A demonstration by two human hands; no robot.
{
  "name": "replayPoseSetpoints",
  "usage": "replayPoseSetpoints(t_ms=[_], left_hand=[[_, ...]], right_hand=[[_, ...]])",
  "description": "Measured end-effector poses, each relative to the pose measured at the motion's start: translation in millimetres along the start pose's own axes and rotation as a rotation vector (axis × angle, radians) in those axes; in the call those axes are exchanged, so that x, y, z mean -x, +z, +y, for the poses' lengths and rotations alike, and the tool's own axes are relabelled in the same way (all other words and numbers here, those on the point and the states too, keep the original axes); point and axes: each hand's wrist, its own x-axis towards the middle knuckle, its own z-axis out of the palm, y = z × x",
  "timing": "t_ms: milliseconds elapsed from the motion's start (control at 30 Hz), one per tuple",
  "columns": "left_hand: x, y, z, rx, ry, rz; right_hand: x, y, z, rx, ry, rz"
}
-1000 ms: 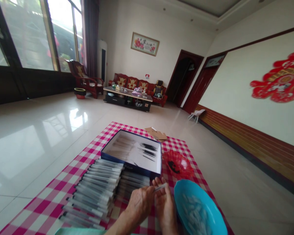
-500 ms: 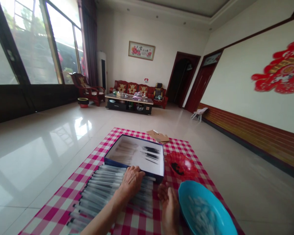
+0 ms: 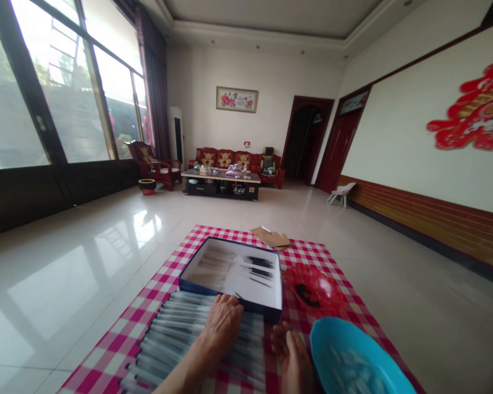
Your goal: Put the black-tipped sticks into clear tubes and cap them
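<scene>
My left hand (image 3: 225, 320) is over the pens, at the near edge of a shallow dark-blue box (image 3: 271, 312). Its fingers are closed, and a small dark tip shows beside them; what they hold is hidden. Beneath that hand and forearm lies a row of clear pen barrels (image 3: 168, 323) with dark ends. My right hand (image 3: 292, 350) hovers between the pens and the blue basin (image 3: 319, 334), fingers loosely curled, thumb apart, nothing visible in it. Inside the box's white interior are black-tipped slender sticks, like pen refills (image 3: 259, 262), in small bunches.
A red translucent bowl (image 3: 332, 287) holding small black pieces stands right of the box. Small clear pieces (image 3: 353, 372) fill the basin. Brown cardboard (image 3: 271, 238) lies at the far edge of the checked tablecloth (image 3: 148, 295). Farther off are a low table (image 3: 222, 175) and a sofa.
The view has tilted upward slightly, so the table things appear lower. Both hands keep nearly the same places; a small dark tip now shows by the left fingers.
</scene>
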Motion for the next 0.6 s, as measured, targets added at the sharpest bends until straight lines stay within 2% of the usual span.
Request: replayPoseSetpoints(t_ms=[133, 300, 433, 600], left_hand=[[-13, -21.2, -13, -0.057, -0.024, -0.06], [-61, -35.9, -66, -0.147, -0.156, -0.166], [-90, -26.1, -109, -0.191, -0.272, -0.329], [-98, -6.4, -135, -0.19, -0.319, -0.471]], right_hand=[[-6, -2, 3, -0.003, 0.038, 0.0], [-14, -8, 6, 0.016, 0.066, -0.02], [-18, -13, 10, 0.0, 0.12, -0.023], [-20, -15, 13, 0.029, 0.099, -0.02]])
